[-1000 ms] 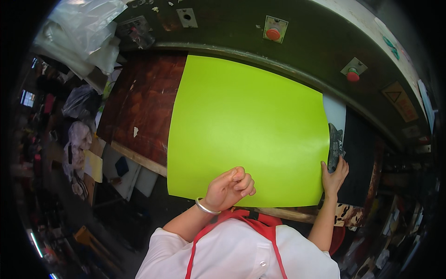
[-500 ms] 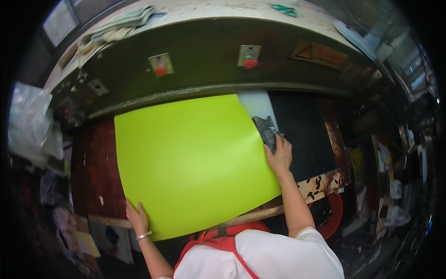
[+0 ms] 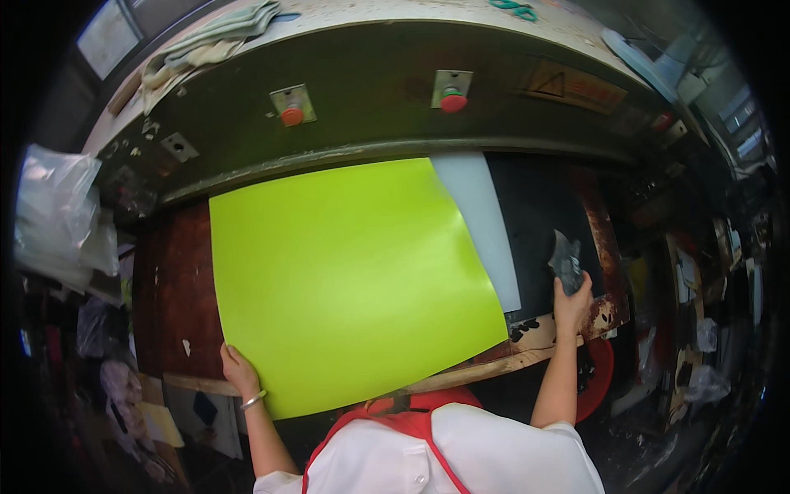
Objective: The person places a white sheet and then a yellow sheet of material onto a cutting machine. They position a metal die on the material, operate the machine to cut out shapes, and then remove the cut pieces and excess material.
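A large, smooth yellow-green sheet (image 3: 346, 272) lies over the work board, its near edge reaching past the board toward my body. My left hand (image 3: 239, 372), with a bangle at the wrist, grips the sheet's left edge by the near corner; some of its fingers are hidden. To the right of the sheet, my right hand (image 3: 573, 303) is closed round the near end of a dark grey cutting die (image 3: 566, 262) with a pointed end and pale marks. The die is over a black sheet (image 3: 531, 222). Between the two sheets a whitish plate (image 3: 485, 222) shows.
Beyond the board stands a dark green machine beam (image 3: 362, 90) with red push buttons (image 3: 453, 101). On top are folded cloths (image 3: 210, 45) and green scissors (image 3: 514, 9). Small black scraps (image 3: 525, 329) lie on the board's near edge; a red tub (image 3: 598, 379) stands below. Clear plastic bags (image 3: 62, 214) hang at left.
My right hand has moved rightward with the die, off the yellow-green sheet's right edge to over the black sheet. More of the whitish plate shows. My left hand stays at the sheet's left edge.
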`<state>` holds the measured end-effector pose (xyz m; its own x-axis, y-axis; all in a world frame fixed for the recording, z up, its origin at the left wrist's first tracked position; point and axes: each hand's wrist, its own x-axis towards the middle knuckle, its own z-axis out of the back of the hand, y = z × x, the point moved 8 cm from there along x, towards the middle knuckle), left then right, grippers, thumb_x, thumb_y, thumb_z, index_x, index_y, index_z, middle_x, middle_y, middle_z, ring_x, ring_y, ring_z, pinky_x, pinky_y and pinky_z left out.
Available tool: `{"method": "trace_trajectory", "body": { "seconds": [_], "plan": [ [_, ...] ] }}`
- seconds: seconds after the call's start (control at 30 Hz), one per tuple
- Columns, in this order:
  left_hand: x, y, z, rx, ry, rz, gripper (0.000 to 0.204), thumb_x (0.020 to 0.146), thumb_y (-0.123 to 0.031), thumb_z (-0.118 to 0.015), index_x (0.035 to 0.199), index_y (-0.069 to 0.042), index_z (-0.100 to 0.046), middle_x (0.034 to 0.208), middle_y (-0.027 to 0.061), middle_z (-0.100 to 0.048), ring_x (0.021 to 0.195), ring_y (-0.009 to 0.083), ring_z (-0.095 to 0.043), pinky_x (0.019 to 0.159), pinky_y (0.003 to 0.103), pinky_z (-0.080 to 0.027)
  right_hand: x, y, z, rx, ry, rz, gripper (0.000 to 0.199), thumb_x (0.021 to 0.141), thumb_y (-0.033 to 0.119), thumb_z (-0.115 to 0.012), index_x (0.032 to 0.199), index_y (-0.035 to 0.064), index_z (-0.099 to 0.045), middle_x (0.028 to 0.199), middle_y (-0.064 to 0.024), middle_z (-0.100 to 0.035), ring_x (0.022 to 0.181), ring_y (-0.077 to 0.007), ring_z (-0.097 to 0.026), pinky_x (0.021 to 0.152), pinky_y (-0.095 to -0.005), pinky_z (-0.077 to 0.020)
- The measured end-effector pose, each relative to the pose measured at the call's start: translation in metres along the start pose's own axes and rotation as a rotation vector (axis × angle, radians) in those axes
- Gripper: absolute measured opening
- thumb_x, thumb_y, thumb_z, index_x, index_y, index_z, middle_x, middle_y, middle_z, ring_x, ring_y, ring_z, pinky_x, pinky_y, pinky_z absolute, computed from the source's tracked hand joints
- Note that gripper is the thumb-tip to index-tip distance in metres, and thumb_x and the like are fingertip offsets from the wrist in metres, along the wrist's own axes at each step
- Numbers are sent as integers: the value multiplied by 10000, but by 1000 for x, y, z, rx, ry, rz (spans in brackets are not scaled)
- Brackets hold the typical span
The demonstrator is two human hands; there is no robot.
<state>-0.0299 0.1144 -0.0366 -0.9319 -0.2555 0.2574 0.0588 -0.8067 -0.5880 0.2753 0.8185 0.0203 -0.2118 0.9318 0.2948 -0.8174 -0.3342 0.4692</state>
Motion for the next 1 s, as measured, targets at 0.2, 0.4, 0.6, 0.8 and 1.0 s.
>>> {"method": "trace_trajectory", "body": {
  "seconds": [0.2,0.4,0.6,0.8,1.0],
  "plan": [
    [-7,-9,3,-39,-53,-13,331,1010,-218,-419,1214,5,-555,1093,230,-640,987,390,-617,821,415,-480,-109,50,-29,267,432,214,239,809,210,-724,813,12,-590,791,-141,-602,712,-322,-597,647,-419,-464],
    [-15,-22,14,15,-19,-47,336,1009,-201,-433,1224,31,-547,1127,233,-627,1007,393,-610,836,413,-478,-126,54,-24,310,450,194,250,856,196,-678,789,-15,-561,702,-199,-562,686,-414,-562,599,-463,-426],
    [-35,-53,34,137,-79,-214,311,990,-133,-475,1214,73,-544,1138,235,-623,1001,392,-616,830,409,-493,-164,28,26,291,277,391,221,863,80,-638,713,-11,-503,645,-207,-510,590,-408,-518,515,-467,-372],
    [58,-111,-23,31,-61,-247,284,967,-134,-501,1197,2,-598,1113,203,-652,1009,357,-635,831,394,-512,-85,99,-1,416,181,364,294,918,127,-607,706,-28,-475,582,-146,-410,535,-200,-372,503,-353,-343],
    [130,-162,-122,43,119,-288,395,968,-229,-460,1324,-58,-463,1148,206,-602,951,420,-615,809,479,-499,-18,132,-52,257,229,385,384,951,247,-584,712,-44,-515,565,-137,-458,548,-145,-355,514,-347,-361]
  ]
}}
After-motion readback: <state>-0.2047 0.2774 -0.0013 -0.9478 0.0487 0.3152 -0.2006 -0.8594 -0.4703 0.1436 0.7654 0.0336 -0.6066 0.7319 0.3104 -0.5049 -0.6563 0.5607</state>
